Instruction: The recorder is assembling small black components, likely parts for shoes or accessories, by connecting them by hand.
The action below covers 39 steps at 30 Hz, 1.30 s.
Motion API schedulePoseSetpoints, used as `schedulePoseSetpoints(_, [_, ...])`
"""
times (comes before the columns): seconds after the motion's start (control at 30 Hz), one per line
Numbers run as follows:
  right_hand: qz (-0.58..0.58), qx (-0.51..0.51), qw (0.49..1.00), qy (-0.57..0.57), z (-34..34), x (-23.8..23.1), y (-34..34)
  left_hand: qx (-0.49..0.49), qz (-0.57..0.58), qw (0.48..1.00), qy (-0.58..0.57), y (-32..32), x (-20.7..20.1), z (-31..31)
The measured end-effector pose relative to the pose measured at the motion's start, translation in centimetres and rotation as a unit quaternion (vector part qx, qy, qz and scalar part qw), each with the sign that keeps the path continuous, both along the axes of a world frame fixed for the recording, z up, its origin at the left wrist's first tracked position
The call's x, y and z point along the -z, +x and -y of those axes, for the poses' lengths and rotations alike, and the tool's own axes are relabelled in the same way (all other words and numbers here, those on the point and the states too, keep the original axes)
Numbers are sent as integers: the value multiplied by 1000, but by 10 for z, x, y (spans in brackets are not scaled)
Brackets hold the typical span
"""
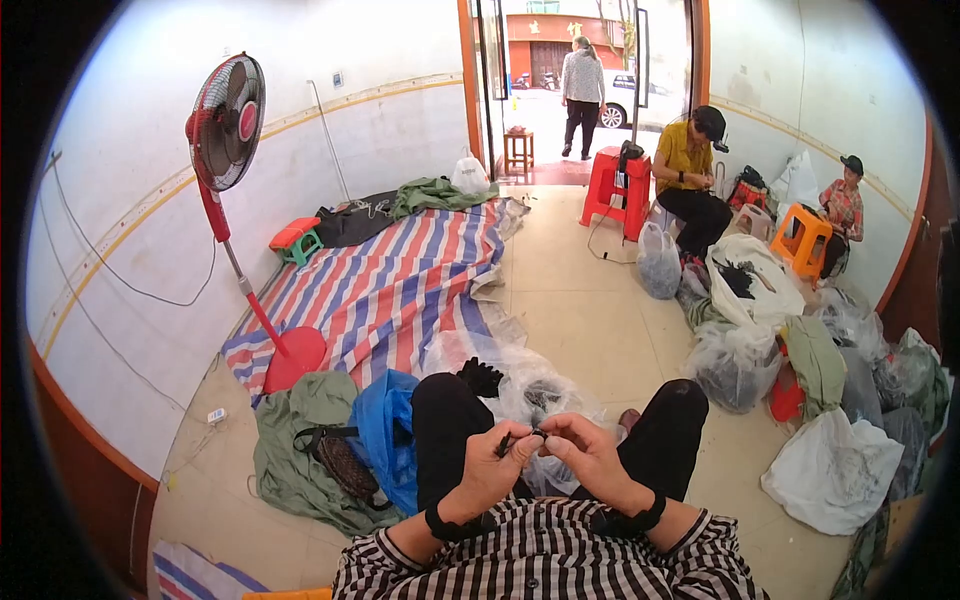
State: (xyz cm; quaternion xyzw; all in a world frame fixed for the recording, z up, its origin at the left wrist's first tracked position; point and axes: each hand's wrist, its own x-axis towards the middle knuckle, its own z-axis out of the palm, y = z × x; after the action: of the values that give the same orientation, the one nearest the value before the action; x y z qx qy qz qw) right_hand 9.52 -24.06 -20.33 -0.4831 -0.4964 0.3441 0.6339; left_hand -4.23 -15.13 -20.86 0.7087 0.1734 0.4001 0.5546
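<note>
Above my lap, my left hand [492,462] and my right hand [590,458] meet with their fingertips pinched together. Between them is a small black piece [538,434], too small to tell its kind. A narrow black end of something also pokes out by the left fingers. Both hands are closed, and each wrist wears a black band. Just beyond them, between my knees, clear plastic bags [540,375] lie on the floor with dark items inside. A bunch of black gloves [480,377] rests by my left knee.
A blue bag [385,440] and green cloth [300,470] lie at my left. A red standing fan [295,355] stands on a striped sheet [380,290]. Filled bags [735,370] crowd the right. Two people sit there, by red stools [615,190] and an orange stool [800,235]; another person stands outside the doorway.
</note>
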Motion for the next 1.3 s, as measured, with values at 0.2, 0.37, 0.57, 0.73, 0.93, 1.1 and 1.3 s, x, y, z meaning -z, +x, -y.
schedulePoseSetpoints(0.2, [-31,-50,996,-60,-4,-12,9,31,24,995,-94,-1,-2,-7])
schedulePoseSetpoints(0.37, [-100,-101,990,-26,-7,-30,8,101,75,979,-160,-1,-17,-15])
schedulePoseSetpoints(0.57, [-81,-89,993,-20,-9,-27,4,99,59,987,-116,-4,-8,-20])
schedulePoseSetpoints(0.73, [55,-32,997,35,-5,-24,0,68,94,993,-6,-5,-3,-16])
schedulePoseSetpoints(0.93, [154,14,984,94,-5,-25,-3,50,94,983,151,-10,-12,-16])
schedulePoseSetpoints(1.1, [244,44,959,137,-5,-30,-5,44,85,980,173,-11,-12,-15])
schedulePoseSetpoints(1.3, [212,22,968,133,-6,-30,-5,32,87,985,145,-10,-8,-15])
